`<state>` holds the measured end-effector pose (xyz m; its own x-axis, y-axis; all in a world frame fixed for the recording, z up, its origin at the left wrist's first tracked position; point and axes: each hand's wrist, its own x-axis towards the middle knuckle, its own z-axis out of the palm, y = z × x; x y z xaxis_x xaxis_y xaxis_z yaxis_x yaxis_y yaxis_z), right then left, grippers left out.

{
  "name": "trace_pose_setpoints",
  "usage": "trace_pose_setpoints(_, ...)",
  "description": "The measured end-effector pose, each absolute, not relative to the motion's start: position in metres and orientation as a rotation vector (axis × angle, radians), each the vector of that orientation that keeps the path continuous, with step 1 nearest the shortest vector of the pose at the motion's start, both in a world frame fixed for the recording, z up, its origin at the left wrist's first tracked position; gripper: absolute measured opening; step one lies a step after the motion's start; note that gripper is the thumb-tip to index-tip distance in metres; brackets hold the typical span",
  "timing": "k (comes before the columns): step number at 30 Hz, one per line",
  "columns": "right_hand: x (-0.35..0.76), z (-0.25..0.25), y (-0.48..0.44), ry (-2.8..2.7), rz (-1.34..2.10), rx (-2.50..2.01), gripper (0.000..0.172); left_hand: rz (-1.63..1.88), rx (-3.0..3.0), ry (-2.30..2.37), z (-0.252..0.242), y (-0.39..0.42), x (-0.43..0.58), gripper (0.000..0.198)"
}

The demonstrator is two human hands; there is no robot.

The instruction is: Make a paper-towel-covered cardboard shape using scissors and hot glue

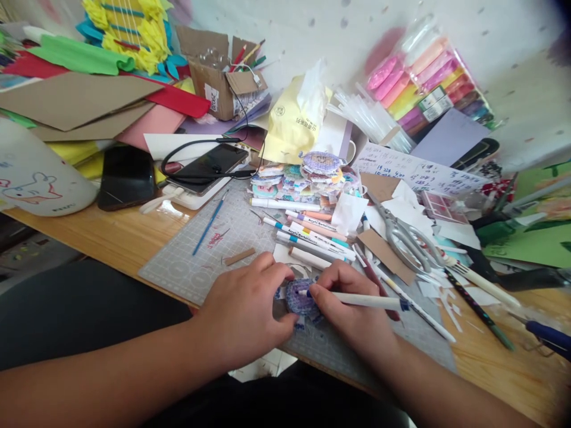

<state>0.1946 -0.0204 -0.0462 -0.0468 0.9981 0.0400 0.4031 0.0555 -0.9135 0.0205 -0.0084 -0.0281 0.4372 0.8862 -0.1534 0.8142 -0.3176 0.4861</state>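
My left hand lies on the grey cutting mat, fingers curled and pinching the left edge of a small round purple-blue paper piece. My right hand grips a white marker pen whose blue tip touches the piece. A row of other markers lies just beyond the hands on the mat.
Scissors, cardboard scraps and paper cuttings lie to the right. Two phones, a cardboard box, a yellow tissue pack, stacked coloured paper, finished round pieces and clay sticks crowd the back.
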Motion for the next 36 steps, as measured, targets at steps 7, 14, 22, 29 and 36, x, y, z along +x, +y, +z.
trace_pose_setpoints(7,0.1947,-0.0441,-0.0205,-1.549,1.008,-1.447,0.021,0.187,2.237,1.438,-0.0297,-0.0089,0.0212,0.029)
trace_pose_setpoints(14,0.1953,-0.048,-0.0206,-1.532,0.971,-1.483,0.02,0.185,2.241,1.447,-0.031,-0.0081,0.022,0.028)
trace_pose_setpoints(22,0.1975,-0.0449,-0.0193,-1.525,1.021,-1.461,0.021,0.167,2.239,1.437,-0.0307,-0.0081,0.0217,0.028)
trace_pose_setpoints(29,0.1961,-0.0445,-0.0196,-1.583,0.996,-1.451,0.022,0.156,2.222,1.433,-0.0288,-0.0076,0.0223,0.028)
trace_pose_setpoints(36,0.1991,-0.0485,-0.0203,-1.538,0.985,-1.479,0.022,0.198,2.241,1.437,-0.0309,-0.0076,0.0216,0.028)
